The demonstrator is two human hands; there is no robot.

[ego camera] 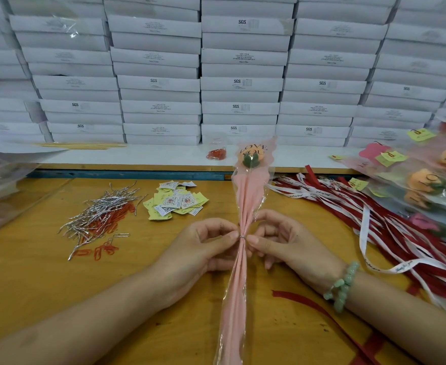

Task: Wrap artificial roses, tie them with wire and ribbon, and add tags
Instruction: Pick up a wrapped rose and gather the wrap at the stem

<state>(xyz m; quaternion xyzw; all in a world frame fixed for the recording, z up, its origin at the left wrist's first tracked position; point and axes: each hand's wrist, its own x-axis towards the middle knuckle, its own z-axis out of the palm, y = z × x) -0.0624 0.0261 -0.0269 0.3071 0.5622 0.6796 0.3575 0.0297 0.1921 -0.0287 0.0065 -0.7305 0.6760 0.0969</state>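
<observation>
- Step in hand: wire tying. We judge the wrapping done and the ribbon and tag not yet on.
- Wrapped rose (248,198), one: pink sleeve under clear film, lying near-to-far across the middle of the table (32,275), head at the far end.
- Wire tie (241,236), one: silver, cinched round the sleeve's waist.
- Left hand (203,246): thumb and forefinger pinch the wire tie from the left.
- Right hand (282,241): thumb and forefinger pinch the wire tie from the right; one green bead bracelet (344,285) on the wrist.
- Next move, as we judge it: finish the twist so that it sits tight, then reach right for a ribbon.
- Spare wires (103,209): one loose heap at left, too many to count, with orange paper clips (106,251) mixed in.
- Tags (175,201): one pile, yellow and white, well over ten.
- Ribbons (374,219): red and white, dozens, at right; one red strip (322,313) lies near, under the right forearm.
- Finished roses (424,183): at least three, far right.
- White boxes (243,83): stacked wall, uncounted.
</observation>
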